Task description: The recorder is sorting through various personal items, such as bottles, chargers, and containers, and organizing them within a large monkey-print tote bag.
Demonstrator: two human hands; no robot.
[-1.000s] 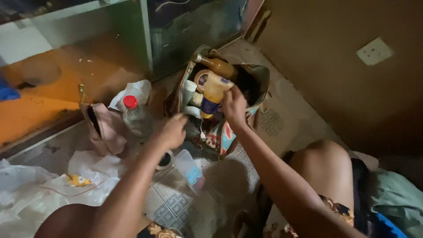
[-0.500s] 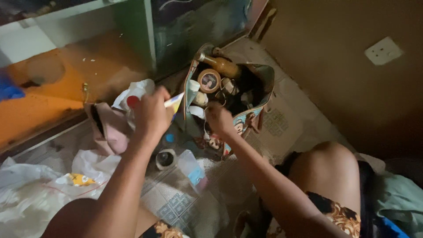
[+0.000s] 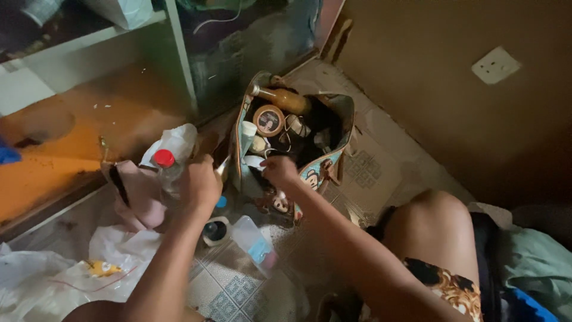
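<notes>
- Your left hand (image 3: 199, 186) sits left of centre in the frame, fingers curled tight around a small pale tube (image 3: 222, 167) whose tip pokes out toward the bag.
- Your right hand (image 3: 279, 171) is at the middle of the frame, reaching over the near rim of the bag; its fingers are bent, but you cannot tell from here whether they hold anything.
- The patterned bag (image 3: 325, 167) stands open in the upper middle, and it is packed: an amber bottle (image 3: 285, 98) lies across the top, with a round jar lid (image 3: 269, 120) just below it.
- A clear bottle with a red cap (image 3: 164, 159) stands just left of your left hand, touching a pink cloth (image 3: 140, 194).
- Below your left hand, on the tiled floor (image 3: 229, 292), are a small round pot (image 3: 214, 231) and a see-through container (image 3: 254, 243) lying tilted.
- Crumpled white plastic bags (image 3: 71, 271) fill the lower left corner.
- Your bare knee (image 3: 435, 226) is at the lower right.
</notes>
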